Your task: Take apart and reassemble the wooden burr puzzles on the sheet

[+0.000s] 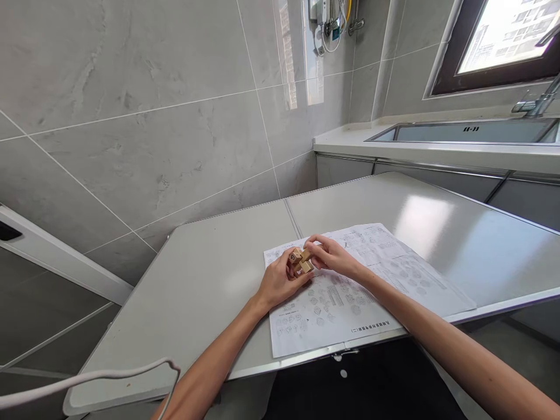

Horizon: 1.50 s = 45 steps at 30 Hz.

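A small wooden interlocking puzzle (305, 266) of light, square-ended sticks sits between my hands, just above the printed sheet (332, 326). My left hand (282, 278) wraps round it from the left, with the thumb along its near side. From the right, my right hand (327, 255) pinches one of its upper sticks between thumb and fingertips. One stick end carries a dark mark. The fingers hide part of the puzzle. Printed diagrams and text cover the sheet, which appears upside down from here.
The pale folding table (210, 274) has a seam across it and a metal edge. A tiled wall (175, 116) stands behind. At the right are a counter with a sink (437, 132) and a faucet (540, 105). A white cable (109, 373) crosses the lower left.
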Each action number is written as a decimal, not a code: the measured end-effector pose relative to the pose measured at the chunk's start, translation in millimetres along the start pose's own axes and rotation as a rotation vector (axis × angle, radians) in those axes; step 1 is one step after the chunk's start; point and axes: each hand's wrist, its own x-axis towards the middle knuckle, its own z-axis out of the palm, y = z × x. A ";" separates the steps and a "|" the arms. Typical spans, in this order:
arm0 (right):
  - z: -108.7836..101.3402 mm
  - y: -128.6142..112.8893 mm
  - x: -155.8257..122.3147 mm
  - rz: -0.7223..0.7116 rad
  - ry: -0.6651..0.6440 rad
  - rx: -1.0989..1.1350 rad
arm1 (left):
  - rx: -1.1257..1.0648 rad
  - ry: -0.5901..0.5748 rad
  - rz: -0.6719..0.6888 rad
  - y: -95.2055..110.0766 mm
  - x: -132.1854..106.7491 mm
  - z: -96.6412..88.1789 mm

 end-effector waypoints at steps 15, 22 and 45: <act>-5.0 -2.1 0.3 0.117 -0.203 0.021 | -0.389 0.029 -0.114 3.4 2.7 -1.7; -4.6 -17.3 -2.8 0.115 -0.288 0.107 | -0.467 0.000 -0.096 2.9 3.7 -2.0; -4.9 -3.7 -0.5 0.074 -0.221 0.005 | -0.602 0.004 -0.096 -1.4 5.3 0.6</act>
